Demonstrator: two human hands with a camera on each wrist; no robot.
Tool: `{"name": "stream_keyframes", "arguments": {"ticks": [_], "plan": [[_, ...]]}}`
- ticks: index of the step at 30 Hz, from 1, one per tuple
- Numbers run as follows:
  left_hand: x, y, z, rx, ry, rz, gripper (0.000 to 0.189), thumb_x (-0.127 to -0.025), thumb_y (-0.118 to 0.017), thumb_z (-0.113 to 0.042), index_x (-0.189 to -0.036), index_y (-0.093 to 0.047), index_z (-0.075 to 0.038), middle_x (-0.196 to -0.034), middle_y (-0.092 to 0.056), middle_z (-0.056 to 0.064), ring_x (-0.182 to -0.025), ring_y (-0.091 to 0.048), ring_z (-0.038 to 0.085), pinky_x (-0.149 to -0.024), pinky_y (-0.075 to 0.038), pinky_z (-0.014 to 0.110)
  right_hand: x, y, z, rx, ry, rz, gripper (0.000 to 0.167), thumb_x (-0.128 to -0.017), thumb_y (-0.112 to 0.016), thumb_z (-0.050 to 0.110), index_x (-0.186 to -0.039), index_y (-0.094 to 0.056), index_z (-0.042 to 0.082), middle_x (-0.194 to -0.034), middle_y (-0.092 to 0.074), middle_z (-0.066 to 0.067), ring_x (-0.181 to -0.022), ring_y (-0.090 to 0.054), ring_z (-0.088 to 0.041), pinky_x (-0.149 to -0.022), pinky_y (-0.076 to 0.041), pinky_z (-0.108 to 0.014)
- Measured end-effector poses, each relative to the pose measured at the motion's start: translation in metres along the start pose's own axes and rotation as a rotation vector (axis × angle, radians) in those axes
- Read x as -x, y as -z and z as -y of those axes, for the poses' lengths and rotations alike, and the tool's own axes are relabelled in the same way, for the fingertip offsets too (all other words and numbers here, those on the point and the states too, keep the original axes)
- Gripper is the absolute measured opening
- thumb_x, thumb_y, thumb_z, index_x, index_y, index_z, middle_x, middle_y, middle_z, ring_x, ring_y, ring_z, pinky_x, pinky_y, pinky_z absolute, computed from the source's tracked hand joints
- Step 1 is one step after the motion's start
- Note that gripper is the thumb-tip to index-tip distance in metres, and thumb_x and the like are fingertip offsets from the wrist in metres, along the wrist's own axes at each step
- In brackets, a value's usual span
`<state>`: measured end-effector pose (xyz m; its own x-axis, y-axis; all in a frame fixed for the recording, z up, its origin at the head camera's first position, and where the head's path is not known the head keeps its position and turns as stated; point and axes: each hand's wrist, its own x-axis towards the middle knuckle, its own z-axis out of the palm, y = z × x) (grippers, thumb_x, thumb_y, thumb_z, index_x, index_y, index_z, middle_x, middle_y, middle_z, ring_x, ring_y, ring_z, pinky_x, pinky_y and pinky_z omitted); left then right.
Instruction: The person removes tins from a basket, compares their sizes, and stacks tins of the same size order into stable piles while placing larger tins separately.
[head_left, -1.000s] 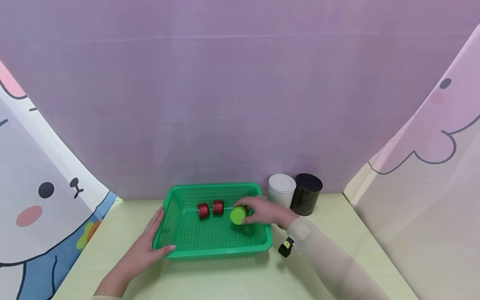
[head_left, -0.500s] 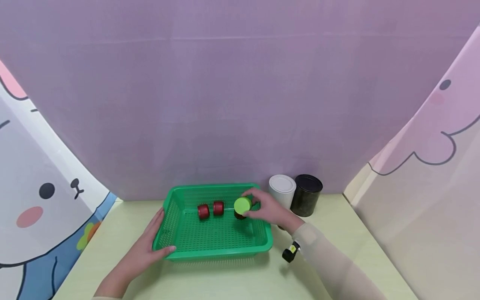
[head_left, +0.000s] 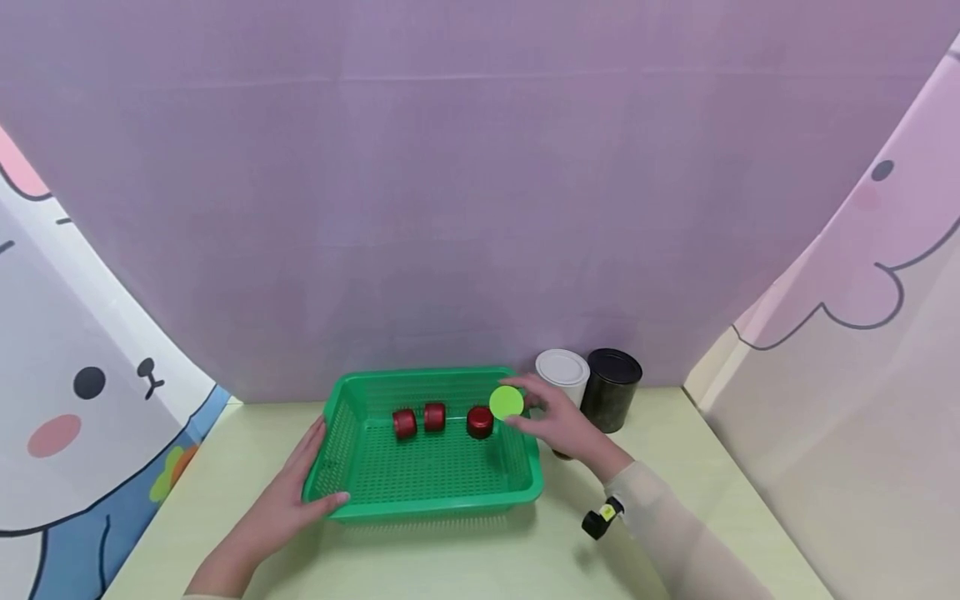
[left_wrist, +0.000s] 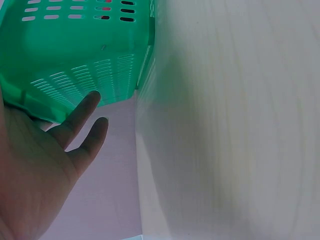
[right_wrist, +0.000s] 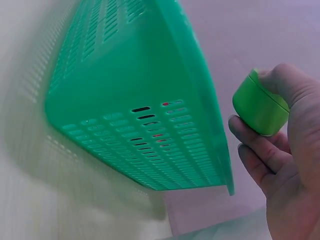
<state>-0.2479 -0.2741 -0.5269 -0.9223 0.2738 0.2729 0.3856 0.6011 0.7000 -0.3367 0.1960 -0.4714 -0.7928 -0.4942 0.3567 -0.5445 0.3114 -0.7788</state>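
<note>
My right hand (head_left: 557,417) pinches a small round green jar (head_left: 506,402) between thumb and fingers, above the right end of the green basket (head_left: 420,505). In the right wrist view the jar (right_wrist: 260,106), with a lid seam around it, is higher than the basket's rim. Three small red jars sit in the basket: one red jar (head_left: 405,423) at left, another red jar (head_left: 434,417) beside it, and a third red jar (head_left: 480,422) farther right. My left hand (head_left: 281,508) rests against the basket's left side, fingers extended and thumb at the front corner.
Behind my right hand a white canister (head_left: 562,371) and a black canister (head_left: 613,392) stand side by side. The pale table (head_left: 420,562) ends at a purple cloth backdrop (head_left: 450,208). Cartoon-printed cloth panels flank both sides.
My right hand has lifted the green jar up and rightward from inside the basket, revealing the third red jar. My left hand stays at the basket's left side.
</note>
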Motion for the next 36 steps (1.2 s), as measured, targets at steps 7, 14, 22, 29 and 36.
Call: {"name": "stream_keyframes", "arguments": {"ticks": [7, 14, 22, 29, 36], "plan": [[0.0, 0.001, -0.001, -0.002, -0.002, 0.0, 0.115, -0.095, -0.089, -0.029, -0.179, -0.013, -0.009, -0.185, -0.009, 0.018, -0.164, -0.013, 0.056, -0.119, -0.024, 0.078, 0.013, 0.005, 0.002, -0.072, -0.071, -0.044, 0.056, -0.099, -0.086, 0.016, -0.151, -0.066, 0.025, -0.141, -0.067, -0.002, -0.106, -0.074, -0.03, -0.091, -0.061, -0.033], [0.0, 0.001, 0.003, -0.001, -0.002, 0.0, 0.115, -0.095, -0.089, -0.029, -0.179, -0.012, -0.01, -0.185, -0.008, 0.017, -0.165, -0.013, 0.056, -0.121, -0.023, 0.075, 0.022, 0.01, 0.0, -0.076, -0.088, -0.087, 0.057, -0.097, -0.088, 0.013, -0.149, -0.068, 0.014, -0.135, -0.071, -0.005, -0.103, -0.075, -0.031, -0.084, -0.063, -0.034], [0.001, 0.001, 0.003, -0.006, -0.008, 0.0, 0.114, -0.097, -0.088, -0.029, -0.179, -0.012, -0.012, -0.185, -0.008, 0.015, -0.165, -0.013, 0.054, -0.125, -0.015, 0.036, 0.036, 0.019, -0.006, -0.018, -0.133, -0.131, 0.055, -0.097, -0.089, 0.018, -0.148, -0.07, 0.016, -0.133, -0.073, -0.007, -0.102, -0.075, -0.033, -0.082, -0.063, -0.034], [0.001, 0.0, 0.003, 0.0, -0.02, -0.002, 0.114, -0.096, -0.088, -0.028, -0.179, -0.011, -0.011, -0.185, -0.008, 0.016, -0.165, -0.013, 0.055, -0.116, -0.01, 0.015, 0.047, 0.028, -0.015, 0.1, -0.113, -0.197, 0.05, -0.094, -0.091, 0.019, -0.142, -0.074, 0.017, -0.121, -0.077, -0.004, -0.094, -0.075, -0.024, -0.079, -0.061, -0.036], [0.001, -0.001, 0.005, 0.008, -0.034, -0.003, 0.114, -0.096, -0.088, -0.027, -0.179, -0.011, -0.012, -0.185, -0.008, 0.015, -0.165, -0.013, 0.054, -0.11, -0.008, 0.005, 0.056, 0.034, -0.024, 0.149, -0.102, -0.25, 0.052, -0.094, -0.092, 0.019, -0.143, -0.074, 0.014, -0.115, -0.078, -0.005, -0.094, -0.076, -0.023, -0.082, -0.061, -0.032]]}}
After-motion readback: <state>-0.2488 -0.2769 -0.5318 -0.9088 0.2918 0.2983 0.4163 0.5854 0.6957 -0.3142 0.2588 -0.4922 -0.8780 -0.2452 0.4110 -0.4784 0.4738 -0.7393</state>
